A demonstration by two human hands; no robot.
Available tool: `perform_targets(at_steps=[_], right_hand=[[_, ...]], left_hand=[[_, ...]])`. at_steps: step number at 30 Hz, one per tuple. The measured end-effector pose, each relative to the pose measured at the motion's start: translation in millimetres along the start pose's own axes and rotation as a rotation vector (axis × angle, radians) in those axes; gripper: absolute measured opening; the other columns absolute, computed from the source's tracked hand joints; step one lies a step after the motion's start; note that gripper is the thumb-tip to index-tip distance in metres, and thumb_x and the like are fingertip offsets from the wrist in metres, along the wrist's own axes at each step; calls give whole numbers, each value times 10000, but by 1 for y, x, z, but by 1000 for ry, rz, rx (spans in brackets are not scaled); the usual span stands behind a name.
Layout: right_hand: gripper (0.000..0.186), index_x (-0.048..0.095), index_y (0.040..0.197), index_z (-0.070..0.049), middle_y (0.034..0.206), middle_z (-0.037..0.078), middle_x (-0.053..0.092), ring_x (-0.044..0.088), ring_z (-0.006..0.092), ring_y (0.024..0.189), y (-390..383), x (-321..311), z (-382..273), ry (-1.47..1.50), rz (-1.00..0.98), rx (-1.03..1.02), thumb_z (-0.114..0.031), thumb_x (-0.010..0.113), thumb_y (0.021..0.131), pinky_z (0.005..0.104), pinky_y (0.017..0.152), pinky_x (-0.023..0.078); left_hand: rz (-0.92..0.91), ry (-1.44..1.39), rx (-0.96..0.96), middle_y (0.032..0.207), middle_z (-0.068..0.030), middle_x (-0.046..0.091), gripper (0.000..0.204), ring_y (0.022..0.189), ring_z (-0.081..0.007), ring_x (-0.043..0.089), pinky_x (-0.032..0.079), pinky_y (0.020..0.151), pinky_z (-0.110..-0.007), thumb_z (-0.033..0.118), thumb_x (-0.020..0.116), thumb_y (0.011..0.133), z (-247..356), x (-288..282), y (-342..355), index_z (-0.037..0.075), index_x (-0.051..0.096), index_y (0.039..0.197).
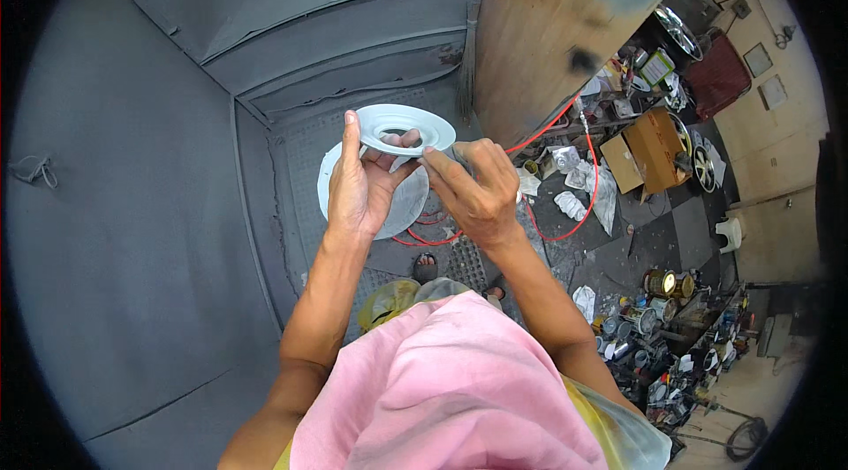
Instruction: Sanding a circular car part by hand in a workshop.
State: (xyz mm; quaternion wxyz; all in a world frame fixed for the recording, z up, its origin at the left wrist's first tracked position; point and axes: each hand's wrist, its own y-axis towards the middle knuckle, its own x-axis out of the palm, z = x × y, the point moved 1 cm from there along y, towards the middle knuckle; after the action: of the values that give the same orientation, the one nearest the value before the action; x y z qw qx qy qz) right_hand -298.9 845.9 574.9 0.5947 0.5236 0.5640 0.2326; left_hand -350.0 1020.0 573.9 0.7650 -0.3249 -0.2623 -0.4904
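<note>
My left hand [364, 194] holds up a pale blue-white round disc [433, 127] with a stepped, dished surface and a hole in its middle. The thumb lies along the disc's left edge, and other fingers are under it, partly showing through the hole. My right hand [480, 189] is closed at the disc's near right rim, its fingers bent and touching the edge. A small grey patch shows by those fingers; I cannot tell what it is. Below both hands is a pale round flat top [402, 207], partly covered by them.
Grey walls [132, 187] enclose the left and far sides. A wooden panel [539, 37] stands at the far right. A red hose [594, 196] loops over the floor. On the right are crumpled paper [570, 205], a cardboard box [658, 147], and several cans [645, 320].
</note>
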Motion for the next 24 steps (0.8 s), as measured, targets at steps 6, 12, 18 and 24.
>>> perform_targets(at_steps=[6,12,18,24], right_hand=[[388,814,1098,-79,907,43,628,624,225,754,-3,-2,-1,-19,15,-64,-35,916,726,378,620,459],[292,752,994,-58,914,78,624,644,263,759,1,3,1,34,14,49,-14,895,743,403,643,502],[375,712,1075,-59,954,92,605,642,281,789,-9,5,6,115,-28,136,-8,868,738,400,695,534],[399,766,1128,-38,948,76,609,636,254,787,0,-2,8,26,-25,-26,-24,873,744,390,694,519]], left_hand=[[72,-36,-30,1062,-133,683,627,1214,-320,722,544,1123,-625,599,681,1053,-2,-1,-2,40,570,1316],[64,-47,-20,1059,-141,671,620,1215,-328,718,536,1136,-639,586,714,1036,-6,0,-1,45,565,1300],[63,-56,-3,1071,-142,665,621,1219,-326,717,542,1135,-638,580,735,1023,-5,1,0,47,565,1294],[78,-88,-5,1029,-126,681,525,1179,-312,728,592,1085,-631,554,708,1052,-4,2,-2,50,644,1180]])
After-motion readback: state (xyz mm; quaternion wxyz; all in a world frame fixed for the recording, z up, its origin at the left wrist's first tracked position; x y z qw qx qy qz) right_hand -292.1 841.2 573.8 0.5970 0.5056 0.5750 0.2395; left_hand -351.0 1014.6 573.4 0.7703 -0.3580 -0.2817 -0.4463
